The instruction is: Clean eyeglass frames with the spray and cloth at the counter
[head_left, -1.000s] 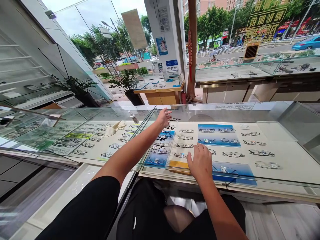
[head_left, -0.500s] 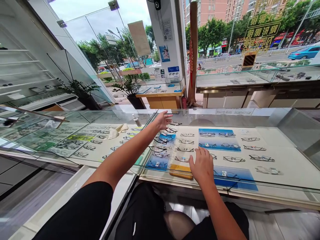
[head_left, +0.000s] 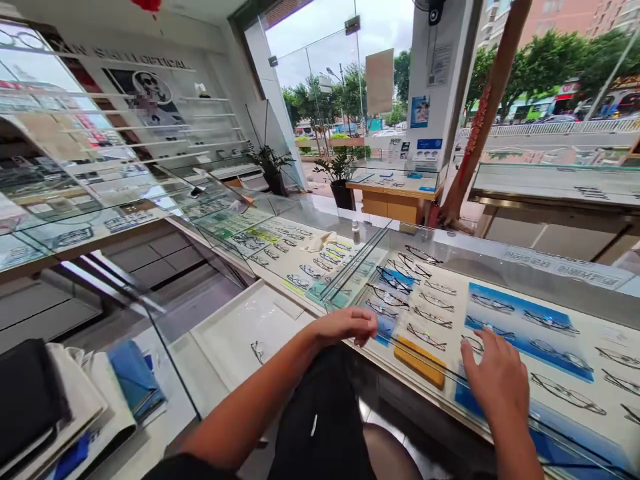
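Observation:
My left hand [head_left: 349,325] hangs over the near edge of the glass showcase [head_left: 373,248], its fingers loosely bent and nothing visible in it. Just beyond it, dark-framed eyeglasses [head_left: 387,293] stand in a column, partly over a blue card [head_left: 384,328]. My right hand [head_left: 500,373] lies on the glass top with its fingers apart, holding nothing. Beneath the glass around it are rows of eyeglasses [head_left: 567,393] and a blue display card [head_left: 550,337]. A yellow case [head_left: 419,362] lies between my two hands, inside the showcase.
At the left, an open white drawer [head_left: 220,333] holds one pair of glasses [head_left: 257,351]. Paper bags [head_left: 85,407] stand at the lower left. A small bottle [head_left: 355,231] and a cloth [head_left: 327,241] are by the left showcase. Potted plants [head_left: 341,193] stand beyond.
My view has turned left, bringing the drawer and bags into sight. My left hand has drawn back from the showcase's far side to its near edge, fingers now bent. My right hand stays on the glass.

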The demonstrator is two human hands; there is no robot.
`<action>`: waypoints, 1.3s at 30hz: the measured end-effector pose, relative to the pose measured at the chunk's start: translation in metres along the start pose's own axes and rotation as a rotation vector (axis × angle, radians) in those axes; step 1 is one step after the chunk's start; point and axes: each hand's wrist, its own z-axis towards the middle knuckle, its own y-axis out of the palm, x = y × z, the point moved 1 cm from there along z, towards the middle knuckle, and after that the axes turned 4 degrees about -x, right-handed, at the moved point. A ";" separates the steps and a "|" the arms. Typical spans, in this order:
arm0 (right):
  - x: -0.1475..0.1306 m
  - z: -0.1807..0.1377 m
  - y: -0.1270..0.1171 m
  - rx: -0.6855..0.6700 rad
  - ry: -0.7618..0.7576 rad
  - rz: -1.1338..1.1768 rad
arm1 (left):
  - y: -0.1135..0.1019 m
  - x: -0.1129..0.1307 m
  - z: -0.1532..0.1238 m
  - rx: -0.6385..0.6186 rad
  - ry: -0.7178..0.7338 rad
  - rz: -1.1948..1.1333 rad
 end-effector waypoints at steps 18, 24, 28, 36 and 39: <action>0.027 0.003 0.011 -0.016 -0.014 0.008 | -0.031 -0.158 -0.021 -0.374 -0.030 -0.451; 0.024 0.003 0.012 -0.007 -0.020 0.017 | -0.063 -0.171 -0.013 -0.388 0.213 -0.580; 0.020 0.001 0.011 -0.041 0.016 0.007 | -0.109 -0.173 -0.041 -0.241 0.541 -0.773; 0.029 0.000 0.015 -0.039 -0.001 0.039 | -0.212 -0.126 -0.083 0.650 1.008 -1.009; 0.051 0.003 0.024 -0.061 -0.017 0.047 | -0.245 -0.098 -0.075 0.810 0.945 -0.937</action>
